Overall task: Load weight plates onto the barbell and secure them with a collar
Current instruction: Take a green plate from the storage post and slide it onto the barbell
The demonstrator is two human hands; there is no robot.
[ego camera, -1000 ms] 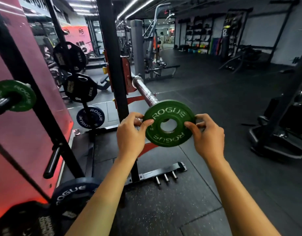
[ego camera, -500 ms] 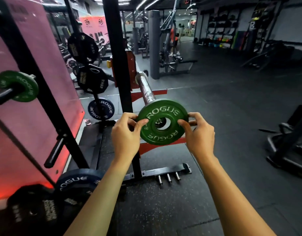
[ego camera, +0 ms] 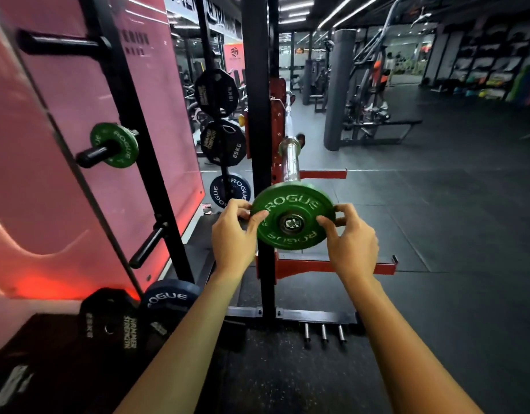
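A small green Rogue plate (ego camera: 292,201) sits over the near end of the chrome barbell sleeve (ego camera: 291,158), whose end cap shows through the plate's hole. My left hand (ego camera: 235,234) grips the plate's left rim, thumb on the face and fingers behind. My right hand (ego camera: 348,239) grips the right rim the same way. The barbell rests in the black rack (ego camera: 259,121) and runs away from me. No collar is visible.
A second green plate (ego camera: 114,144) hangs on a storage peg at left. Black plates (ego camera: 223,141) and a blue Rogue plate (ego camera: 230,191) hang on pegs behind the upright. More plates (ego camera: 165,300) lean at the rack's foot. Red spotter arms (ego camera: 323,265) stick out below the plate.
The plate's hole has gone from just in front of the sleeve end to around it. Both hands moved forward with the plate, and my view shifted closer to line up with the bar.
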